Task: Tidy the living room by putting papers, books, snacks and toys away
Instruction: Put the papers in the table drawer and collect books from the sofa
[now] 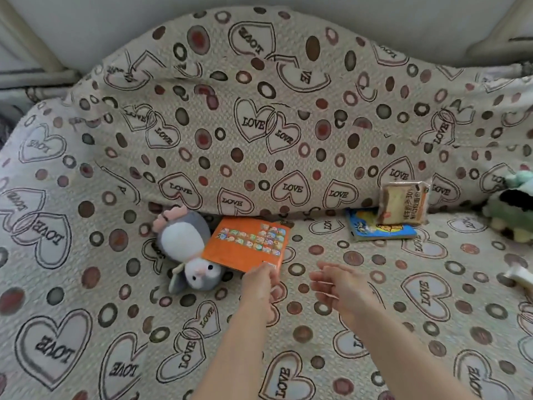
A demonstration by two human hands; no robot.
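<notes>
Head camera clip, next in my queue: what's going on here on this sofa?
A person is tidying a sofa draped in a heart-print cover. The left hand pinches the near corner of an orange book, which partly lies on a grey plush toy. The right hand hovers open beside it, holding nothing. Further right, a wrapped bread snack leans on a blue book, and a green plush toy sits at the edge, all untouched.
</notes>
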